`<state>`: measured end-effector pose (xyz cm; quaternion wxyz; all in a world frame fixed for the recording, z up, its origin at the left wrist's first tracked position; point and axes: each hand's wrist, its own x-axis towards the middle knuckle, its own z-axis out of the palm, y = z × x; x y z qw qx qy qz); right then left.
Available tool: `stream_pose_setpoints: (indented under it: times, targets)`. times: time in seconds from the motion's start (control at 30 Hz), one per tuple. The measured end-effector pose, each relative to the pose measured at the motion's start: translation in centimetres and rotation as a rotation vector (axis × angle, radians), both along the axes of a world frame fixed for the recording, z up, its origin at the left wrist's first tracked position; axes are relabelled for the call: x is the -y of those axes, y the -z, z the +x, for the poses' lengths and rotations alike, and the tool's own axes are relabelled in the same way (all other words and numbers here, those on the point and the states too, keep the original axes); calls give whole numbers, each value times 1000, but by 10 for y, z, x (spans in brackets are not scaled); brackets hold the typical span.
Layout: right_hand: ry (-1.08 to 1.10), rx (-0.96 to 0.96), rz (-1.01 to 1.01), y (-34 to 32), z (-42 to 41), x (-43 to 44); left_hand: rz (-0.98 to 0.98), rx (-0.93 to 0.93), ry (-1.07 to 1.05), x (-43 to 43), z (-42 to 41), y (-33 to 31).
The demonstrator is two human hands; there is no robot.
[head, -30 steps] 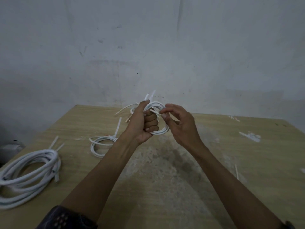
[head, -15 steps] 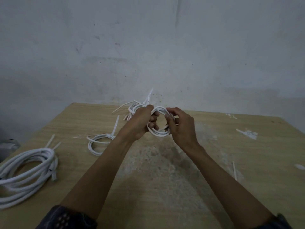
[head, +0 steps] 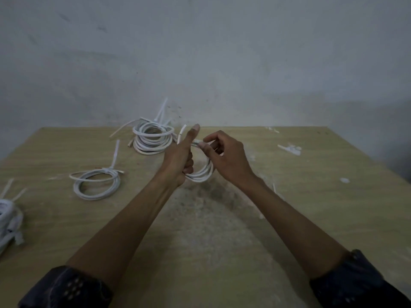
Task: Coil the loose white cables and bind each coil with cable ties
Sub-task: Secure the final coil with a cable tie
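Note:
A small white cable coil (head: 201, 174) is held above the middle of the wooden table (head: 311, 207). My left hand (head: 179, 158) grips the coil's left side, thumb pointing up, with a short white end sticking up beside the thumb. My right hand (head: 226, 156) pinches the top of the coil between thumb and fingertips. Whether it pinches a cable tie or the cable itself I cannot tell.
A tied coil (head: 95, 183) lies at the left of the table, a stack of tied coils (head: 153, 138) at the back, a thick cable bundle (head: 9, 221) at the left edge. White scraps (head: 290, 148) lie at the right. A grey wall stands behind.
The view has tilted down, so the table fills more of it. My left thumb has risen straight up, and my right fingers have moved to the coil's top.

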<state>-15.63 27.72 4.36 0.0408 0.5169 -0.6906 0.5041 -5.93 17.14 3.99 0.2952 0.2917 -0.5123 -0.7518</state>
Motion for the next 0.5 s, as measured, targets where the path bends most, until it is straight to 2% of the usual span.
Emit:
stream_pose_setpoints:
  times: [0.13, 0.2, 0.27, 0.33, 0.4, 0.5]
  targets:
    - [39, 92, 215, -13, -22, -29, 44, -3, 3, -5, -10, 8]
    - [195, -31, 523, -21, -48, -62, 96, -25, -17, 1, -9, 9]
    - [327, -155, 952, -24, -74, -95, 133, -37, -38, 5, -6, 7]
    - [310, -115, 1219, -16, -85, -112, 159, -42, -39, 5, -5, 7]
    - [273, -58, 1263, -6, -87, -114, 182, -50, -41, 5, -7, 7]
    - [324, -49, 1185, 5, -88, -113, 208, -68, -46, 6, -5, 6]
